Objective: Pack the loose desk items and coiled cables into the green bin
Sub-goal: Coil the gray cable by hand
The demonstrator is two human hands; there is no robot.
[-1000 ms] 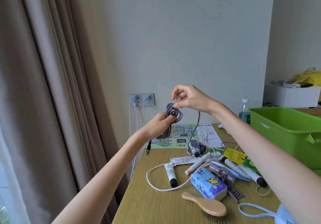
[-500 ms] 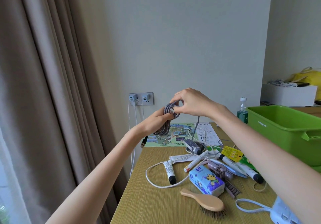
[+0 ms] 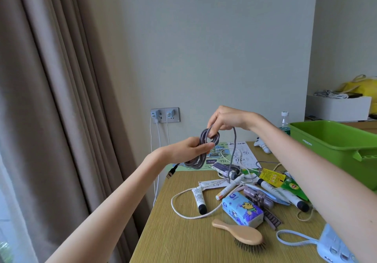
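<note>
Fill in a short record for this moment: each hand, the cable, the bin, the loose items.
Left hand: grips the coiled grey braided cable
Right hand: pinches a cable loop above the coil
Cable tail: hangs down into the clutter below
Green bin: on the desk at right, contents out of view
Loose items: wooden hairbrush, tissue pack, black-capped tube

The left hand (image 3: pixel 188 150) grips a coiled grey cable (image 3: pixel 196 163) above the desk's (image 3: pixel 173 238) far left corner. The right hand (image 3: pixel 226 119) pinches the coil's top, and a loose strand hangs from it into the clutter. On the desk lie a brush (image 3: pixel 242 233), tissue pack (image 3: pixel 242 209), tube (image 3: pixel 199 198) and white cord (image 3: pixel 173 204); the green bin (image 3: pixel 330 142) stands at the right.
</note>
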